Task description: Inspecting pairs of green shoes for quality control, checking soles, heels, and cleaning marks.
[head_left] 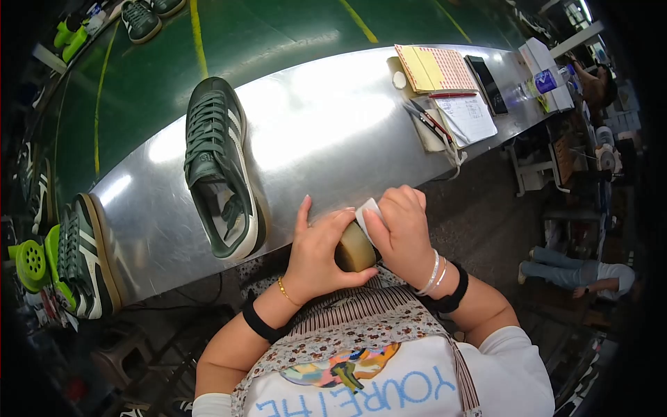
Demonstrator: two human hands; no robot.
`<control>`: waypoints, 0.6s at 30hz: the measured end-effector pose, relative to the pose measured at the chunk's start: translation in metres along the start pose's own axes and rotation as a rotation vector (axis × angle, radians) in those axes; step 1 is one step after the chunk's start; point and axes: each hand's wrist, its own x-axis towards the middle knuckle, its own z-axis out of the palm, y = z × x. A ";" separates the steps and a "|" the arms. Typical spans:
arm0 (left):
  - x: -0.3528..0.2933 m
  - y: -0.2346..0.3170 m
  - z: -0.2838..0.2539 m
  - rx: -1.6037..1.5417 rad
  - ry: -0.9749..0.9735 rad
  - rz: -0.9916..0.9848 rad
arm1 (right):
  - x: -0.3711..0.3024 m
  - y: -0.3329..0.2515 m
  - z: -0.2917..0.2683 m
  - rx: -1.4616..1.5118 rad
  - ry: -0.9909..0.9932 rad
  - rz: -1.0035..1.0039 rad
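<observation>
Close to my body, at the near edge of the metal table, my left hand [316,254] curls around a thick tan roll of tape [356,249]. A small flat white piece [368,213] is pinched in my right hand [403,240], against the top of the roll. Whether it is attached to the roll I cannot tell. Left of my hands, a dark green sneaker [217,167] with white stripes and laces rests on the metal, its opening toward me. Another green sneaker [87,254] lies on its side at the left end.
Beyond the metal table [313,139] runs a green surface [264,35] with yellow lines and more shoes. At the right lie a notepad [467,118], red-patterned sheets [445,68], snips [427,119], a phone [486,85] and a bottle [540,83]. Another person [590,274] is farther right.
</observation>
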 end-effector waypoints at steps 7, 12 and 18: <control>-0.001 0.000 -0.001 -0.015 -0.007 -0.038 | -0.040 -0.003 -0.017 0.040 -0.084 0.045; 0.001 0.002 0.001 0.010 0.013 -0.016 | -0.002 -0.001 -0.002 -0.021 -0.002 0.046; -0.002 0.002 -0.001 0.013 0.006 -0.040 | -0.038 -0.001 -0.015 0.020 -0.065 0.045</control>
